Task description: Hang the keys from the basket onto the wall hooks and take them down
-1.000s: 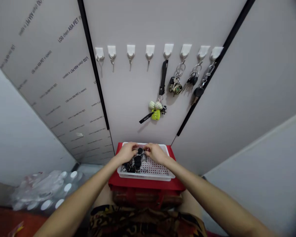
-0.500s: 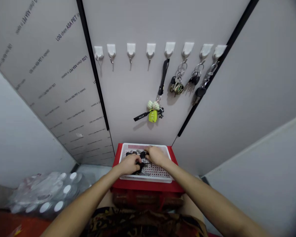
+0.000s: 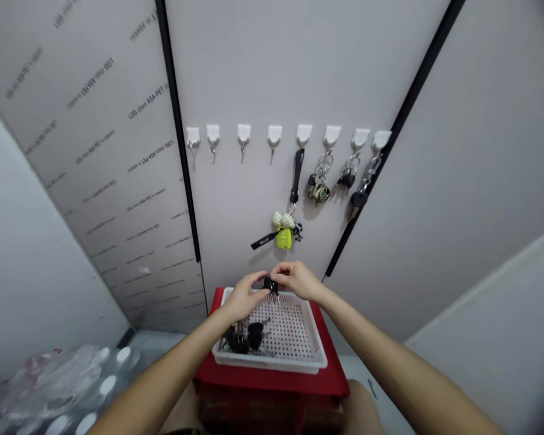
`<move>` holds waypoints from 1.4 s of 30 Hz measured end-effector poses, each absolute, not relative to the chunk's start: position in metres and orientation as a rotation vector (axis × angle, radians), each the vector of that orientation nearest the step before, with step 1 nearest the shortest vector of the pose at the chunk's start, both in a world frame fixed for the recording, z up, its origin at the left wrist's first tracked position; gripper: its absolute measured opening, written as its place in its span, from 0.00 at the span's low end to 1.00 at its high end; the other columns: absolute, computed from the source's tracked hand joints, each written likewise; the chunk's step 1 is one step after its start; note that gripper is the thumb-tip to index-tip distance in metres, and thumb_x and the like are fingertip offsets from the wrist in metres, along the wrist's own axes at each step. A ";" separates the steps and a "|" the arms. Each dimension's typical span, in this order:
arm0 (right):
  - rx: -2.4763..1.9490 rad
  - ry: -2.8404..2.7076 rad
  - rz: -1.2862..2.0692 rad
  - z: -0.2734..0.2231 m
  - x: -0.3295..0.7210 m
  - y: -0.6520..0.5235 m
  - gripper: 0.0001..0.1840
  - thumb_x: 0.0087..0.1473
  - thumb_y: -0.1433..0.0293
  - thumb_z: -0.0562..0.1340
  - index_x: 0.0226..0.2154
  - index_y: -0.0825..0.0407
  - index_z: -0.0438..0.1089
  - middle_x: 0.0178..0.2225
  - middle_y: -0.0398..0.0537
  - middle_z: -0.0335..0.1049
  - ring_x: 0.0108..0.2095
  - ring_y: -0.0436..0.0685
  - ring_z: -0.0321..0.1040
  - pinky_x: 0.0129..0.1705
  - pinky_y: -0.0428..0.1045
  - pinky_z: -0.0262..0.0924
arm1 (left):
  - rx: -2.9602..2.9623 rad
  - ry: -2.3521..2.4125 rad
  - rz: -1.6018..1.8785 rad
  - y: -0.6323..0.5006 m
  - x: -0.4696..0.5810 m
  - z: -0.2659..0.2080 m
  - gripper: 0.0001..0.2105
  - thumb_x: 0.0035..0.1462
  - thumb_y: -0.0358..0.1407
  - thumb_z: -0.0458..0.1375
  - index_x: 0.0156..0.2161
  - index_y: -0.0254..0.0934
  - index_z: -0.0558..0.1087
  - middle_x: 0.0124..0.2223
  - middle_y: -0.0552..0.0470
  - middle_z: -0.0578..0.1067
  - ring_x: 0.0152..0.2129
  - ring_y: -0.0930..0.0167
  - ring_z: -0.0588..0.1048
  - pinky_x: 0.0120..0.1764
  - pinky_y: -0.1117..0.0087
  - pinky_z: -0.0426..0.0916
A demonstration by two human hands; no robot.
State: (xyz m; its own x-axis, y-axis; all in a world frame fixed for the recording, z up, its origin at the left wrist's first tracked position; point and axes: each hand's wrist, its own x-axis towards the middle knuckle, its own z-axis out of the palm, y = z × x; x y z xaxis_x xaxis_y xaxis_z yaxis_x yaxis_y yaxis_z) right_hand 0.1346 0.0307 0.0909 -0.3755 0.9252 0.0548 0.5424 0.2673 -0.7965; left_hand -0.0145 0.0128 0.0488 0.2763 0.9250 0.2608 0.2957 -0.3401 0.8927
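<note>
White basket (image 3: 294, 332), other keys (image 3: 255, 335) inside at eight o'clock.
From afar I see left hand (image 3: 247, 297) and right hand (image 3: 298, 280), both pinching the black key bunch (image 3: 273, 287) above the basket's twelve o'clock rim.

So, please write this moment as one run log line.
left hand: touching black-headed keys | right hand: holding them | white basket: other keys inside | wall hooks: keyrings on four
</note>
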 end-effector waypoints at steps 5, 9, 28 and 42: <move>-1.189 -1.998 0.773 0.154 0.128 0.040 0.08 0.37 0.69 0.53 0.20 0.57 0.63 0.14 0.39 0.57 0.16 0.44 0.53 0.19 0.41 0.50 | 1.593 0.872 1.217 0.033 -0.005 0.102 0.15 0.42 0.31 0.50 0.39 0.30 0.63 0.27 0.52 0.69 0.24 0.76 0.66 0.29 0.74 0.61; -1.135 -1.943 0.502 0.219 0.119 0.048 0.08 0.37 0.69 0.53 0.20 0.57 0.64 0.14 0.40 0.58 0.16 0.44 0.53 0.19 0.40 0.50 | 1.526 0.872 1.426 0.051 -0.004 0.168 0.14 0.40 0.31 0.51 0.37 0.30 0.65 0.23 0.55 0.68 0.18 0.79 0.64 0.24 0.77 0.59; -1.448 -1.896 -0.321 0.305 0.091 0.102 0.13 0.38 0.79 0.51 0.27 0.57 0.67 0.26 0.50 0.68 0.29 0.50 0.62 0.32 0.43 0.53 | 1.452 1.237 1.635 0.116 0.006 0.257 0.09 0.41 0.32 0.52 0.31 0.31 0.66 0.22 0.52 0.69 0.15 0.79 0.65 0.21 0.78 0.60; -1.358 -2.397 0.437 0.060 0.102 0.023 0.11 0.40 0.75 0.50 0.26 0.56 0.67 0.25 0.47 0.67 0.25 0.49 0.61 0.29 0.43 0.53 | 1.956 1.518 0.870 0.021 -0.058 0.042 0.09 0.41 0.30 0.49 0.31 0.33 0.67 0.29 0.50 0.70 0.26 0.74 0.67 0.31 0.74 0.60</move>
